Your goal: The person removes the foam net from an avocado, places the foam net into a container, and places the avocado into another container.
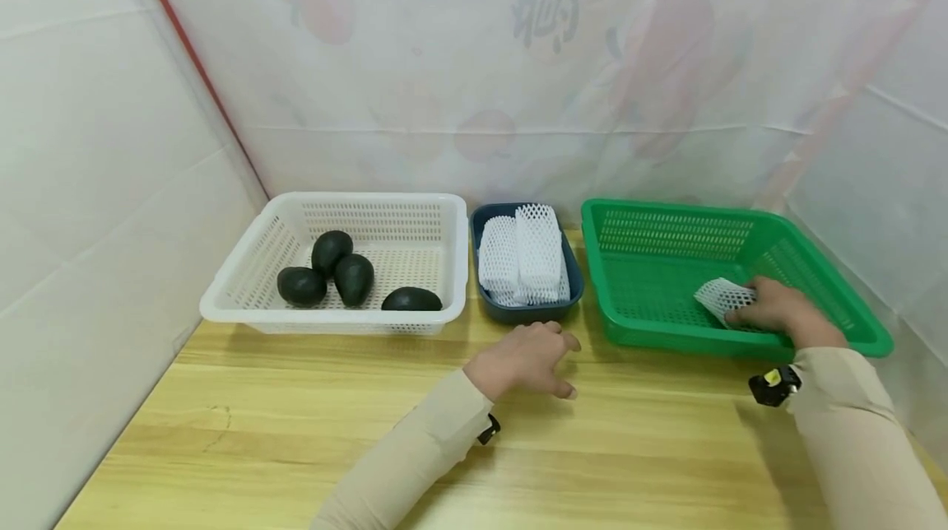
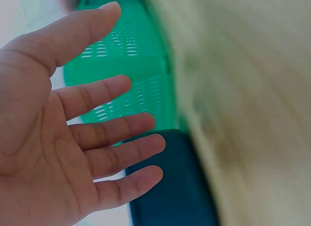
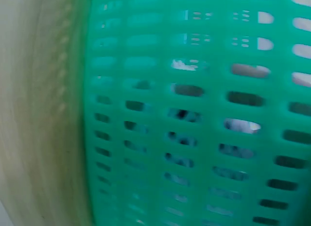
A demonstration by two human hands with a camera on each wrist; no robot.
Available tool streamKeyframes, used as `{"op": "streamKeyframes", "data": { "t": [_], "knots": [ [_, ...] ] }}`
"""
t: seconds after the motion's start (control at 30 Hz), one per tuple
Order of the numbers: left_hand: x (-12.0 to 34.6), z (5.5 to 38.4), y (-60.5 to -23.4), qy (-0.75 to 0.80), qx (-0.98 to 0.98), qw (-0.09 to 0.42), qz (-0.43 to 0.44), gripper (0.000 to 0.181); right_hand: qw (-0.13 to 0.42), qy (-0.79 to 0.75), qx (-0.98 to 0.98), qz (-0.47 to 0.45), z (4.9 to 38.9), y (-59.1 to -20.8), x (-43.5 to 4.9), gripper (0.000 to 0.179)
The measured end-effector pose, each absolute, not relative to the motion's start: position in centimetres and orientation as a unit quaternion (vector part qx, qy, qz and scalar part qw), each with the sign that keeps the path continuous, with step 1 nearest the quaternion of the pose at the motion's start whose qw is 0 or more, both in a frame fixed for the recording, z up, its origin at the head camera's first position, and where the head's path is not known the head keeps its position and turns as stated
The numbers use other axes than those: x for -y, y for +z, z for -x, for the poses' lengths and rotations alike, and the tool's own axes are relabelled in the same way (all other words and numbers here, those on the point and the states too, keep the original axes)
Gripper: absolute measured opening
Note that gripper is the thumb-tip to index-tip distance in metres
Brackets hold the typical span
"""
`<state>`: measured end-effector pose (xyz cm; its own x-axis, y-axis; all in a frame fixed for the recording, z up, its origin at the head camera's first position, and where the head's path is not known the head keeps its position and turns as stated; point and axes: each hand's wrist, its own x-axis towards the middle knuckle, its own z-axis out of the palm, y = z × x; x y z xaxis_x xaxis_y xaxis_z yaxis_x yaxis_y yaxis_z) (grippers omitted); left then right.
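Note:
In the head view my right hand (image 1: 773, 306) reaches into the green basket (image 1: 644, 334) and grips a white foam net sleeve (image 1: 722, 299) low inside it. Something dark shows through the mesh near the fingers, but what it is I cannot tell. From the right wrist, the slotted side of the basket hides most of that hand and the sleeve. My left hand (image 1: 524, 359) hovers over the table in front of the dark blue bin (image 1: 522, 314), fingers spread and holding nothing. More foam net sleeves (image 1: 539, 254) are piled in this bin.
A white basket (image 1: 333, 316) at the left holds several dark avocados (image 1: 354, 279). The baskets and the bin stand in a row along the back of the wooden table (image 1: 311, 415). Pale plastic sheeting (image 1: 444, 61) rises behind and at both sides.

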<state>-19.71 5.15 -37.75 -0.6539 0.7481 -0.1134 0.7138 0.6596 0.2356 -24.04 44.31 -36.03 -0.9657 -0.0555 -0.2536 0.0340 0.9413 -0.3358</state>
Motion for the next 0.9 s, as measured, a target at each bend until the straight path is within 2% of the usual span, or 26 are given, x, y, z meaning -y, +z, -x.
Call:
{"op": "streamKeyframes", "data": {
  "t": [0.17, 0.37, 0.5, 0.73, 0.9],
  "knots": [
    [-4.8, 19.7, -36.3, 0.096, -0.904, 0.073, -0.411, 0.061, 0.109, -0.17, -0.979, 0.005, 23.6, -34.8, -43.9, 0.091],
    [-4.4, 19.6, -35.7, 0.102, -0.904, 0.069, -0.41, 0.058, 0.117, -0.161, -0.98, 0.009, 23.6, -34.3, -43.6, 0.097],
    [-4.0, 19.5, -35.7, 0.093, -0.904, 0.065, -0.413, 0.053, 0.112, -0.155, -0.981, 0.02, 23.5, -34.0, -43.1, 0.094],
    [-2.9, 19.2, -34.3, 0.083, -0.9, 0.026, -0.427, 0.053, 0.07, -0.138, -0.987, 0.052, 22.9, -32.7, -41.7, 0.085],
    [-2.4, 19.3, -33.7, 0.087, -0.897, 0.022, -0.434, 0.052, 0.054, -0.124, -0.989, 0.063, 22.5, -31.6, -40.4, 0.083]
  ]
}}
